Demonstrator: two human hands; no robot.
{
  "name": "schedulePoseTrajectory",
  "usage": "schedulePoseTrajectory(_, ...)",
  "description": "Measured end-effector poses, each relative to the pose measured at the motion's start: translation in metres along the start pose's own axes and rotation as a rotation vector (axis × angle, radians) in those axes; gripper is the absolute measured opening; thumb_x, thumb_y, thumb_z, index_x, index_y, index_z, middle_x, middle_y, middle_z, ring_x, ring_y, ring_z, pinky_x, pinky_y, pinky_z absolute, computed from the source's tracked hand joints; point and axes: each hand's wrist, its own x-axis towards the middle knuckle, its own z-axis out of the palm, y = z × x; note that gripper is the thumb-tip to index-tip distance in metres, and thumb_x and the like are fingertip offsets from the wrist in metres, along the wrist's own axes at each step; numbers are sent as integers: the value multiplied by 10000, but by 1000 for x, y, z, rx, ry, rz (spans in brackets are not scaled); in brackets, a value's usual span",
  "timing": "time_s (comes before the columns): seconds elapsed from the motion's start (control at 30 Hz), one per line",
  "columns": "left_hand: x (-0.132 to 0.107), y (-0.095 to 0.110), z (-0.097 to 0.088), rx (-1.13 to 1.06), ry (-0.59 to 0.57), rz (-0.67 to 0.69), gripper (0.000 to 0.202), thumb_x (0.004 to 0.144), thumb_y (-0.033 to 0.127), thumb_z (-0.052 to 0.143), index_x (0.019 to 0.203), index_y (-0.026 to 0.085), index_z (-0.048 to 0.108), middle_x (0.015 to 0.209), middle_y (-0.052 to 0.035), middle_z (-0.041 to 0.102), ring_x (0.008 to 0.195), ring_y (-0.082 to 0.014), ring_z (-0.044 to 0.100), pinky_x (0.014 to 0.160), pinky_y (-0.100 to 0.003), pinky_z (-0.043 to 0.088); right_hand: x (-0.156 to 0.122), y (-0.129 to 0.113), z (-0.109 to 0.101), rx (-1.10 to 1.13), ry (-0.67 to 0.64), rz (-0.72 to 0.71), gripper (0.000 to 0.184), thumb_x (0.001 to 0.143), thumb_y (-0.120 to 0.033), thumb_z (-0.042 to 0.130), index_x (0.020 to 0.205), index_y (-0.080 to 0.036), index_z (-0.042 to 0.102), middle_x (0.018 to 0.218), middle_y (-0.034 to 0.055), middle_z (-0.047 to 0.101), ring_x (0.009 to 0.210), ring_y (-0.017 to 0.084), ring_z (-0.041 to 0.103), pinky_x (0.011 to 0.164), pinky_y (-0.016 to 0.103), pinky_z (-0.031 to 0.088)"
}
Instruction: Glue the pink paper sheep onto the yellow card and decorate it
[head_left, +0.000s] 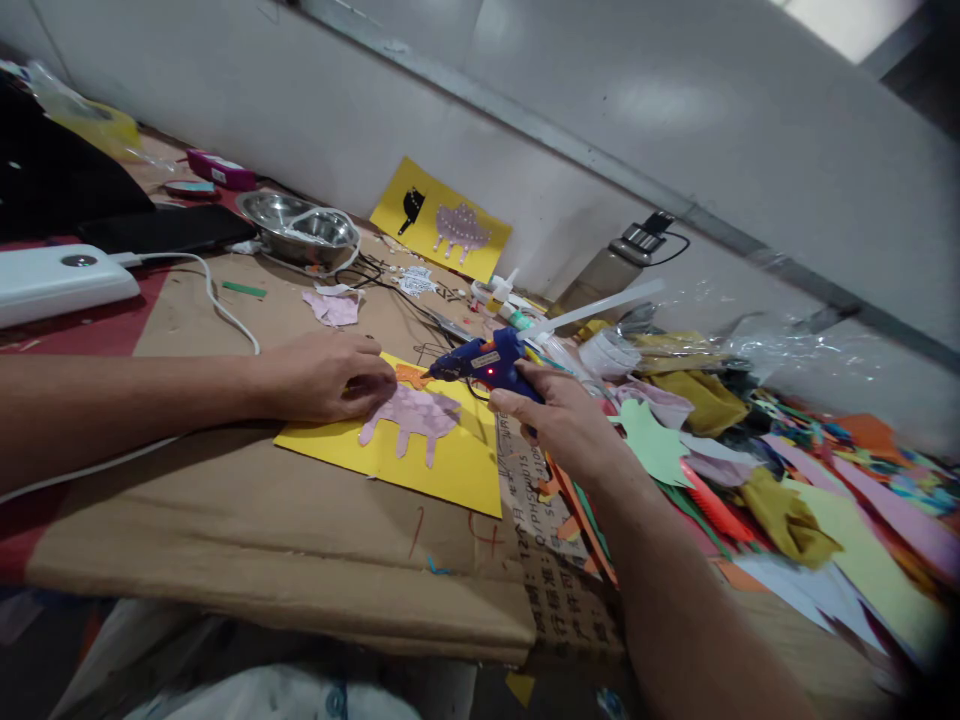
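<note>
The right hand has its grip wrapped around a blue glue gun, and the hand hides most of the gun's handle. The gun's tip is right by a small orange piece, but I can't tell if they touch. A yellow card lies on the table, near the front edge, with a pink-purple paper shape on it. The left hand rests at the card's left side and covers part of it. Its fingers curl in, so I can't tell if that grip is apart, together or pinching something. Near the back edge, a bottle is partly hidden. The white box by the left edge is cut off, and the scraps toward the right edge look blurry.
</note>
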Motion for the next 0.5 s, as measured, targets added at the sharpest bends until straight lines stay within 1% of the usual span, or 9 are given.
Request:
schedulePoseTrajectory(0.07,0,0,0,1,-1,-1,243,866,308,522,1003,212,699,869,-64,648,784,-171,569,666,-268,389,0,-2,-1,46,6,-51,421,745,-390,644,1122,-204,666,1046,82,688,886,234,626,752,384,511)
schedulePoseTrajectory(0.13,0,0,0,7,1,-2,254,864,312,522,1017,209,697,867,-64,647,778,-170,567,661,-266,386,0,-3,-2,113,-8,-76,331,749,-377,634,1025,-199,677,904,51,695,746,189,618,641,319,502)
schedulePoseTrajectory(0.2,0,-1,0,3,-1,-7,266,866,304,514,1036,209,694,876,-63,651,786,-170,573,666,-264,388,2,-2,-2,224,-23,-49,285,753,-384,624,968,-199,650,747,10,659,557,133,546,491,260,441)
schedulePoseTrajectory(0.27,0,-1,0,-18,-6,-16,273,865,295,510,1052,213,692,897,-61,656,811,-173,584,685,-264,397,6,1,-1,379,-32,-5,264,742,-388,634,932,-206,605,651,-25,606,451,97,451,390,222,361)
schedulePoseTrajectory(0.33,0,-1,-1,-37,-17,-28,282,862,296,516,1071,221,689,917,-60,658,834,-179,591,707,-268,408,11,5,2,542,-19,48,248,717,-382,658,866,-209,561,633,-32,591,437,83,425,350,196,322)
schedulePoseTrajectory(0.4,0,-1,-2,-43,-20,-40,290,857,302,526,1084,218,687,922,-64,656,843,-186,593,720,-274,417,17,9,4,653,28,116,252,689,-374,685,780,-206,520,612,-32,575,441,77,435,334,176,315)
schedulePoseTrajectory(0.5,0,0,-3,-48,-17,-53,290,858,309,527,1077,208,688,926,-70,656,850,-191,592,730,-279,424,27,14,6,692,109,197,272,688,-366,704,704,-206,484,531,-55,500,422,77,442,336,174,354)
